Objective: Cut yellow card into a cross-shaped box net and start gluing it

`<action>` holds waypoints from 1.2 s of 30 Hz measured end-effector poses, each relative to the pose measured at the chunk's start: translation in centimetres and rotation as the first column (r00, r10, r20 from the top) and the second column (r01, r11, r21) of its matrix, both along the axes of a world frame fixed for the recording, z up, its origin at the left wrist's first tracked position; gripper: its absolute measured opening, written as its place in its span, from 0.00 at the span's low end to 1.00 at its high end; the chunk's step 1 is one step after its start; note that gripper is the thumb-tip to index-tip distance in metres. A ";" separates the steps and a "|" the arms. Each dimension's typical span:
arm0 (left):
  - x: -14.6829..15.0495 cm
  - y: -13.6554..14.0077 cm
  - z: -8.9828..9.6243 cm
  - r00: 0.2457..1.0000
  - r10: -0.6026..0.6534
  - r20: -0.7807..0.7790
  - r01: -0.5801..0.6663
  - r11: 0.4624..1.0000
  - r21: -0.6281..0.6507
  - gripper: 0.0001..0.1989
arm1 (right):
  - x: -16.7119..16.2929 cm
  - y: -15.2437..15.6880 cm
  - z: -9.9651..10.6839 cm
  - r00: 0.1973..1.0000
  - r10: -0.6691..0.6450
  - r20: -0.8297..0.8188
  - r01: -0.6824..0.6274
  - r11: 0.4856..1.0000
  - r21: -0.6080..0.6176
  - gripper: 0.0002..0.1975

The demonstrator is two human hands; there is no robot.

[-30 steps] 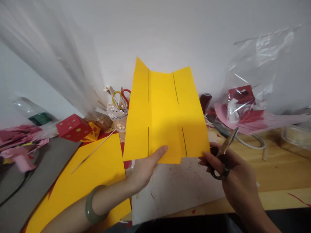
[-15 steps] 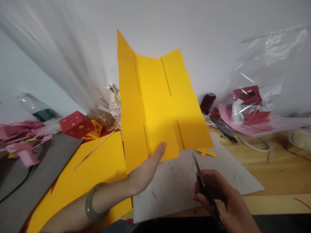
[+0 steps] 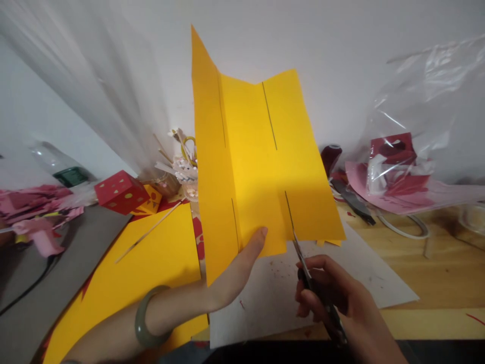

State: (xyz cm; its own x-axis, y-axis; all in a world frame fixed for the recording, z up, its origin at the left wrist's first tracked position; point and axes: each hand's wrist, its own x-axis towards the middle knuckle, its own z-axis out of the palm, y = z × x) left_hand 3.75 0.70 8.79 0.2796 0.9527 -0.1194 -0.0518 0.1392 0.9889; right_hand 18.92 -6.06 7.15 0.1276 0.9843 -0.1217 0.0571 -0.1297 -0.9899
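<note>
A yellow sheet of card (image 3: 261, 167), creased lengthwise and marked with several dark lines, is held upright in the middle. My left hand (image 3: 238, 273) grips its lower edge, thumb in front and the other fingers hidden behind. In my right hand (image 3: 341, 293) is a pair of scissors (image 3: 308, 280) with dark handles. The blade tips touch the card's bottom edge at the lower right line; whether they have cut into it there I cannot tell. Below the card lies a white sheet (image 3: 257, 303) with small scraps on it.
On the left are a larger yellow sheet (image 3: 151, 263), a thin stick (image 3: 147, 232), a red box (image 3: 120, 192), and a pink glue gun (image 3: 40, 235). At the right sit a dark cutter knife (image 3: 352, 201), pink paper (image 3: 409, 197) and a clear plastic bag (image 3: 413, 111).
The scissors have moved up and left, their tips going from just off the card to its lower edge. In the picture, the card has shifted slightly right with my left hand.
</note>
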 end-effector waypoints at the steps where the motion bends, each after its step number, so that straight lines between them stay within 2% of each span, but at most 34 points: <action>1: 0.0 -0.1 0.2 0.999 0.023 -0.039 -0.024 0.999 -0.033 0.22 | 0.0 0.1 0.0 1.000 -0.003 0.000 0.003 1.000 0.000 0.12; 3: 0.0 -0.1 0.6 0.990 0.051 -0.133 -0.062 0.995 -0.079 0.25 | 0.0 0.1 0.0 1.000 -0.008 0.007 0.008 1.000 -0.010 0.13; 7: -0.1 -0.1 0.7 0.975 0.001 -0.222 -0.018 0.997 -0.075 0.30 | 0.1 0.1 -0.1 1.000 -0.009 0.027 0.009 1.000 -0.018 0.13; 11: -0.1 -0.2 0.6 0.974 0.023 -0.223 -0.038 0.997 -0.063 0.31 | 0.1 0.1 -0.2 1.000 0.004 0.025 -0.004 1.000 -0.004 0.12; 17: 0.0 -0.4 1.1 0.983 0.063 -0.169 -0.062 0.998 0.012 0.27 | 0.1 0.2 -0.2 0.999 -0.017 0.030 0.017 1.000 -0.001 0.13; 24: 0.0 -0.5 1.2 0.980 0.062 -0.187 -0.072 0.996 -0.049 0.26 | 0.0 0.3 -0.2 0.998 -0.054 0.042 0.053 0.998 0.024 0.14; 28: 0.1 -0.7 1.7 0.990 0.069 -0.122 -0.072 0.997 -0.018 0.24 | 0.0 0.4 -0.1 0.996 -0.081 0.036 0.080 0.996 0.039 0.13; 36: 0.2 -0.9 2.1 0.977 0.131 -0.167 -0.133 0.991 -0.001 0.20 | -0.1 0.4 -0.1 0.989 -0.147 0.019 0.146 0.988 0.043 0.12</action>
State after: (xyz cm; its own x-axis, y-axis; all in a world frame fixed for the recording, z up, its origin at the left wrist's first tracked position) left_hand 3.96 -0.16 10.90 0.1263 0.9781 -0.1654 0.0942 0.1542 0.9835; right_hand 18.81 -5.67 7.08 0.2725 0.9591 -0.0766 0.0621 -0.0970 -0.9933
